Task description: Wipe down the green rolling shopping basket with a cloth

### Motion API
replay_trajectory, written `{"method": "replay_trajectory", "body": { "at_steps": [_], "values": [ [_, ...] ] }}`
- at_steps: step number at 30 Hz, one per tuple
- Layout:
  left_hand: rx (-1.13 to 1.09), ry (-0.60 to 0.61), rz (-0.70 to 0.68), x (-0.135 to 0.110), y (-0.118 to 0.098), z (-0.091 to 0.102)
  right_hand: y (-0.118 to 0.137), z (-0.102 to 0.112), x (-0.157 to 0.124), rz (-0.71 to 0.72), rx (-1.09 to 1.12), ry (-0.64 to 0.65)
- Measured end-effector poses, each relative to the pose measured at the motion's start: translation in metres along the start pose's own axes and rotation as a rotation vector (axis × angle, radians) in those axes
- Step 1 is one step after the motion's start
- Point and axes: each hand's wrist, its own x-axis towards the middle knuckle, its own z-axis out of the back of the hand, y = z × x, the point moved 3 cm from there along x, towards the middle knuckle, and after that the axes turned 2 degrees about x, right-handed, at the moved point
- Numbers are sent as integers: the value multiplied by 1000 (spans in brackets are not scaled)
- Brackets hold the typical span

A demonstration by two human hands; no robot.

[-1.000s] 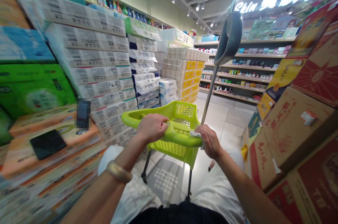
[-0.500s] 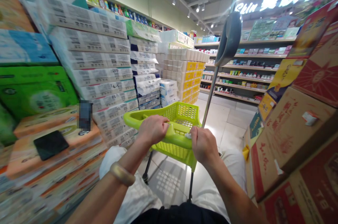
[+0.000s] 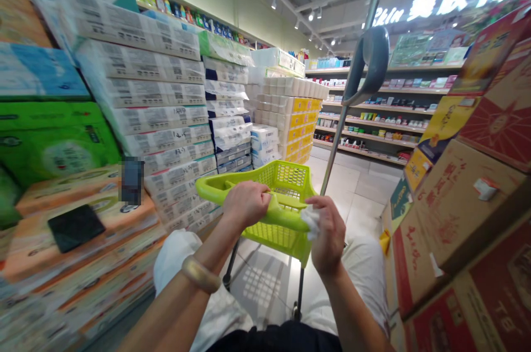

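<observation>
A lime-green plastic shopping cart (image 3: 286, 180) stands in front of me in a store aisle. My left hand (image 3: 246, 203) is closed round the cart's near rim, with a gold bangle on that wrist. My right hand (image 3: 329, 233) is at the right end of the same rim, fingers curled around a small white wipe (image 3: 311, 219) pressed against the plastic. A metal pole with a grey handle (image 3: 369, 64) rises from the cart's right side.
Stacked packs of tissue and toilet paper (image 3: 153, 114) wall the left side. A black phone (image 3: 74, 226) lies on an orange pack. Cardboard boxes (image 3: 460, 197) are piled on the right. Shelves of goods (image 3: 373, 119) stand ahead across the tiled floor.
My right hand slid along the rim toward the middle, then back to the right end and turned palm-inward with the wipe showing. The left hand kept its grip.
</observation>
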Motion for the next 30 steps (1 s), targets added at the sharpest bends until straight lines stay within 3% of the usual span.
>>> {"method": "replay_trajectory", "body": {
  "at_steps": [2,7,13,20,30],
  "values": [
    [0,5,8,0,-1,0,-3,10,4,-96,134,-55],
    [6,7,20,-1,-2,1,-4,22,11,-173,297,-63],
    [15,-6,-3,-3,0,-1,-16,15,7,-154,232,-182],
    [4,-6,4,-4,-1,0,-12,10,9,-122,203,-40],
    [5,-21,-21,-4,-1,1,-14,33,-7,15,-257,322]
  ]
}}
